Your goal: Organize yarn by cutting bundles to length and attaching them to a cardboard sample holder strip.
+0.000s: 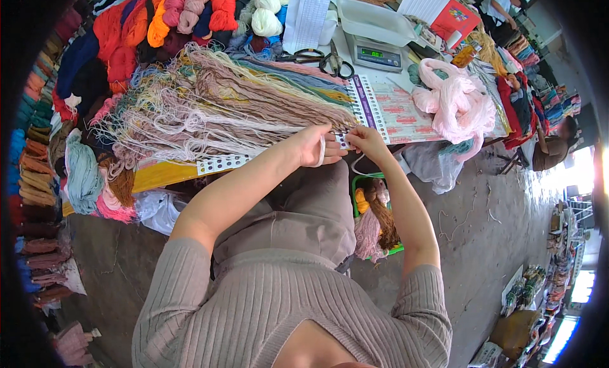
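At the near edge of the table, my left hand (315, 147) is closed around a strand of white yarn (321, 151), which loops over the fingers. Just right of it, my right hand (368, 142) pinches at a white card strip with punched holes (223, 164), and a white strand hangs below those fingers. The fingertips hide the exact spot of the pinch. Many cut yarn lengths (222, 105) in pink, brown, white, yellow and blue fan leftward from the strip, loose ends at the far left. Another punched strip (368, 108) with a purple band lies beyond my right hand.
A pale pink skein (457, 101) lies at the table's right. Behind are a digital scale (378, 54) with a clear tray (374, 19), black scissors (336, 63) and a paper sheet (306, 16). Colourful skeins (120, 51) are piled far left. A green basket (394, 249) of yarn stands below.
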Demonstrator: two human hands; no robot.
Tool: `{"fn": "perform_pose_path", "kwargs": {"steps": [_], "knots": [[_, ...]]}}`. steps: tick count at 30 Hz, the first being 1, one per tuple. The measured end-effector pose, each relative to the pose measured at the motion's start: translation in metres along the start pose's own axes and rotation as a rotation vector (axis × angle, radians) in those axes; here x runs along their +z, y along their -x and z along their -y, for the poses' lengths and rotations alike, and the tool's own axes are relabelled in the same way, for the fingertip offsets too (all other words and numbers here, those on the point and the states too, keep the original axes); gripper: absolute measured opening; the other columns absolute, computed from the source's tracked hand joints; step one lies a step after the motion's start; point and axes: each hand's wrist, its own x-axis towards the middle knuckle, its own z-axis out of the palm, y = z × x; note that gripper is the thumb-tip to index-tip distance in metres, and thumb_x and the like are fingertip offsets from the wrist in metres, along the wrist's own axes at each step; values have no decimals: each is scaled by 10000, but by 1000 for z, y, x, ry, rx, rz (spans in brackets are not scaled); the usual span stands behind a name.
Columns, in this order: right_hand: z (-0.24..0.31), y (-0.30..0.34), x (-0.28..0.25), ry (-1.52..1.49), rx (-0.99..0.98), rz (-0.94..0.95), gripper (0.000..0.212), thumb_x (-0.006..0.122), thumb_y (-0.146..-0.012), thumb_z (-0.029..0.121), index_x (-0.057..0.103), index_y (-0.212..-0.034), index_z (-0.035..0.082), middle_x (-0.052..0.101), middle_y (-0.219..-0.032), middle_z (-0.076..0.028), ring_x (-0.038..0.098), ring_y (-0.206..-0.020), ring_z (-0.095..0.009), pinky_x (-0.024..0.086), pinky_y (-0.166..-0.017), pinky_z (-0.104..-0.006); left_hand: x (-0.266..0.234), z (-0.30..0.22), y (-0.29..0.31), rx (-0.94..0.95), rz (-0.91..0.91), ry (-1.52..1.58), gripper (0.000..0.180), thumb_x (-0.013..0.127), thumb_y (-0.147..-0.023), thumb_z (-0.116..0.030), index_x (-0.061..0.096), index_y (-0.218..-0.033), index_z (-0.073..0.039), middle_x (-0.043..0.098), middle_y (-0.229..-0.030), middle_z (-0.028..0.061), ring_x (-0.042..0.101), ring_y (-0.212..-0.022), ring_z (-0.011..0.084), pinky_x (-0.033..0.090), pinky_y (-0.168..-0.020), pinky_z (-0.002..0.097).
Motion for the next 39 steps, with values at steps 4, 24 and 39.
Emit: {"fn": "perform_pose_path", "kwargs": {"steps": [4,24,39], "knots": [[-6,-5,0,7,11,-11,221,647,-778,231,628,-821,15,597,-653,-14,537,-568,-88,434,-520,-230,8,-3,-8,10,-38,-50,410,420,-933,-383,454,-1096,-9,583,-1054,156,612,-921,319,511,-752,410],[-2,-2,-2,-88,27,-10,175,648,-788,198,636,-815,26,584,-653,0,513,-565,-69,398,-516,-207,13,-2,-21,102,-166,-328,167,535,-864,-190,613,-837,-45,627,-750,82,593,-620,140,392,-445,228],[-8,-6,0,-57,24,77,136,598,-832,168,591,-846,33,546,-682,16,502,-598,-59,401,-534,-200,-6,-20,-19,224,-40,-730,151,601,-769,-48,612,-906,13,674,-829,112,541,-555,87,357,-405,220]]}}
